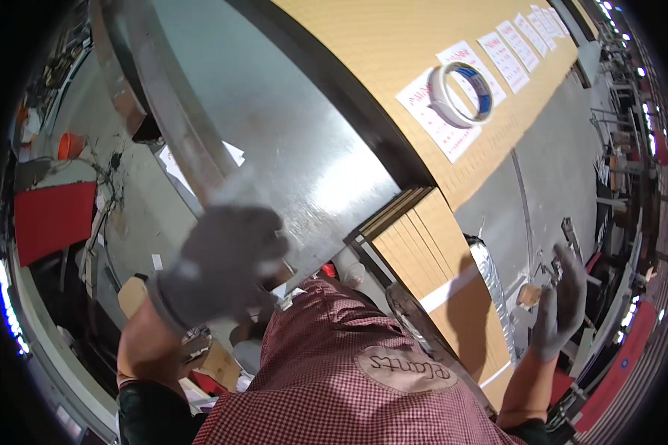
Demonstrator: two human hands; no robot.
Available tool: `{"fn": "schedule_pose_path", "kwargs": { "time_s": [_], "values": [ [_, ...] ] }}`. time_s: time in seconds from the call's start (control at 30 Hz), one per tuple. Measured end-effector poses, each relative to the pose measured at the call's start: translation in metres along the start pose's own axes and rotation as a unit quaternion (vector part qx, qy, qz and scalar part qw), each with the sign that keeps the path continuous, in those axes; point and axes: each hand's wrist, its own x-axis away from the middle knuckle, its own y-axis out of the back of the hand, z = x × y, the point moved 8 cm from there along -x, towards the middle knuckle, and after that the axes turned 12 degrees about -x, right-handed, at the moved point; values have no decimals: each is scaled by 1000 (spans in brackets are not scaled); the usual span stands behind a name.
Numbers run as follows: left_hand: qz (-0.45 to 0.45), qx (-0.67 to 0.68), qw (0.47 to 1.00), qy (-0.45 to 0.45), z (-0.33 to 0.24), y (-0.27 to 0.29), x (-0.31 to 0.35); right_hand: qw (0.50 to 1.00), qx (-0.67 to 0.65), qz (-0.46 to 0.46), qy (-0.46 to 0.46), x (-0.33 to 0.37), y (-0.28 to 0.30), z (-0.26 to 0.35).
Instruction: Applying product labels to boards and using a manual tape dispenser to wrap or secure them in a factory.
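My left hand (219, 267), in a grey glove, is over the near edge of a shiny metal tabletop (289, 141). Motion blurs its fingers, which look bent, and I cannot make out whether anything is in them. Off to the right, past the cardboard stack, my right hand (564, 304) is raised in a grey glove, thumb and fingers apart, holding nothing. A roll of white tape (439, 96) with a blue core lies on printed paper sheets (460, 144) on top of the stacked cardboard (334, 33).
More printed sheets (505, 63) run in a row along the cardboard. A dark metal rim (356, 111) separates the tabletop from the stack. White strapping (453, 289) crosses the stack's near side. On the floor at left are an orange bucket (70, 146) and a red panel (56, 222).
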Motion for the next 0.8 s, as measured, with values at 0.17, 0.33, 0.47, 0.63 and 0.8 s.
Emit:
{"fn": "schedule_pose_path", "kwargs": {
  "time_s": [0.17,0.33,0.47,0.63,0.8],
  "values": [
    [-105,-21,951,-291,-185,-37,-87,894,-325,55,-304,151,-18,-8],
    [73,-178,951,-242,-234,-65,-114,500,-808,-35,-308,361,-32,-68],
    [-237,-152,921,-269,-305,-9,4,551,-456,-674,-185,560,150,-175],
    [-122,85,983,-107,-350,-46,54,792,-405,-442,112,566,341,-217],
    [-379,280,869,-152,-424,39,45,675,-729,74,87,341,124,19]
  ]
}}
